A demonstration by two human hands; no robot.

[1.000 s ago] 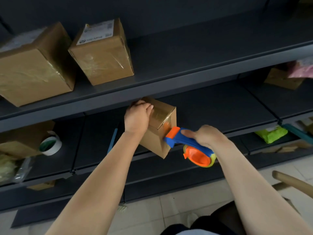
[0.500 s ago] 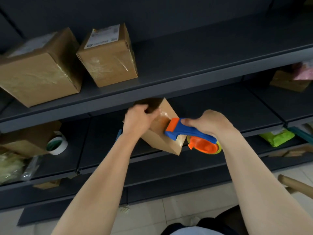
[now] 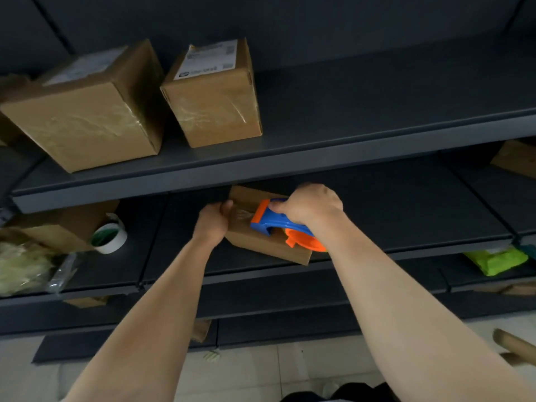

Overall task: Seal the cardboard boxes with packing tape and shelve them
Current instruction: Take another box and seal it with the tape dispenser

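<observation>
A small brown cardboard box (image 3: 258,242) lies flat at the front of the middle shelf (image 3: 406,210), partly under the upper shelf's edge. My left hand (image 3: 213,220) grips its left end. My right hand (image 3: 309,204) holds a blue and orange tape dispenser (image 3: 278,224), which is pressed onto the box's top face. Shiny tape shows on that face by the dispenser's orange head. Two taped boxes stand on the upper shelf: a large one (image 3: 87,117) at left and a labelled one (image 3: 214,94) beside it.
A roll of tape with a green core (image 3: 108,237) leans on another brown box (image 3: 66,224) at the left of the middle shelf, near a bag of pale filler (image 3: 23,265). A green packet (image 3: 493,259) lies lower right. A wooden chair part (image 3: 513,346) juts in bottom right.
The box has gone from tilted on its corner to lying flat on the shelf. My right hand has drawn the dispenser up and over the box's top. My left hand has shifted to the left end.
</observation>
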